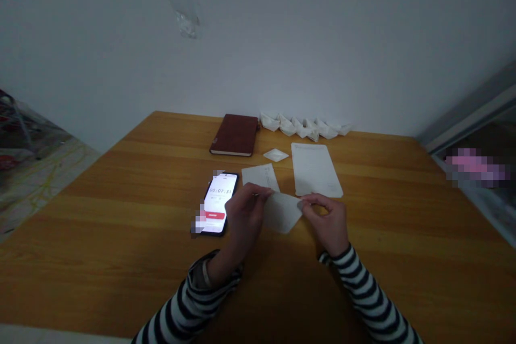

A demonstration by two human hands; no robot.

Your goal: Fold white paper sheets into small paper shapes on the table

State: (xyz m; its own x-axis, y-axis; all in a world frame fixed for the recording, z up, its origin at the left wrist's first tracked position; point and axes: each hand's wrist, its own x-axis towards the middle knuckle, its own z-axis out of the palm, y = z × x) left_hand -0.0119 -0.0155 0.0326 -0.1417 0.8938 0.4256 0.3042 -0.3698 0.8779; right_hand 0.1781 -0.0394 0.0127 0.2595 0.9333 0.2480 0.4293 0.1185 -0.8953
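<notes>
Between my hands, a white sheet of paper (282, 213) hangs just over the wooden table, pinched at both upper corners. My left hand (249, 212) is closed on its left corner, the fingertips partly hidden behind the hand. Thumb and forefinger of my right hand (327, 219) grip the right corner. Just beyond lies another small paper with faint writing (262, 174), partly covered by my left hand. Farther back rests a small white paper diamond (276, 155). A larger white sheet (316, 169) lies flat to the right of it.
A phone (217, 201) showing a running timer lies left of my left hand. A dark red notebook (236, 134) sits at the back of the table (382, 226). Several folded paper boats (304, 126) stand in a row along the wall.
</notes>
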